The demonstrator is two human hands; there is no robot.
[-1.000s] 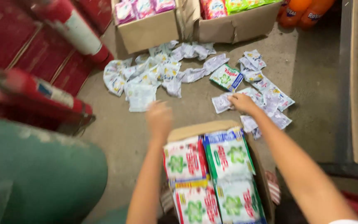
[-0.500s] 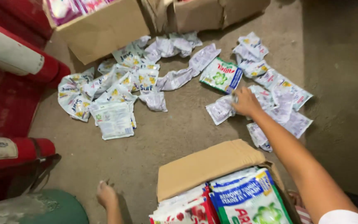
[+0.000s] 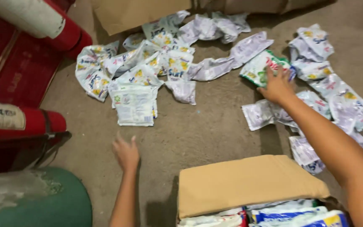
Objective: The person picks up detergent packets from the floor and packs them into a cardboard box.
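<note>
Right hand (image 3: 277, 86) spread flat, pressing on green-and-white packet (image 3: 260, 69) beyond cardboard box (image 3: 248, 185). Left hand (image 3: 125, 153) open, empty, hovering over floor (image 3: 206, 130) left of box.

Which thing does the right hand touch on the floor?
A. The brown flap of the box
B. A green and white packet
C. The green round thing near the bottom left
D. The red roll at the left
B: the right hand lies on a green and white packet on the floor, far from the box flap, the red roll and the green round thing.
</note>
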